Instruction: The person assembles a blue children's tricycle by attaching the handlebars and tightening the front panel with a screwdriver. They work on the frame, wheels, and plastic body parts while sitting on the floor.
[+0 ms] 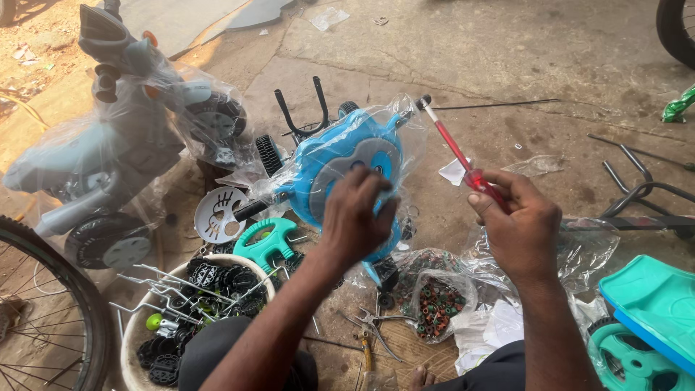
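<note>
My left hand presses on a blue and grey plastic toy tricycle body that is wrapped in clear plastic film and lies on the concrete floor. My right hand grips a screwdriver by its red handle. The shaft and dark tip point up and to the left, close to the top edge of the blue body. Black handlebar prongs stick up behind the body.
A wrapped grey toy tricycle stands at left. A white tub holds black wheels and metal rods. A teal wheel, pliers, a bag of small beads, teal parts and a bicycle wheel surround me.
</note>
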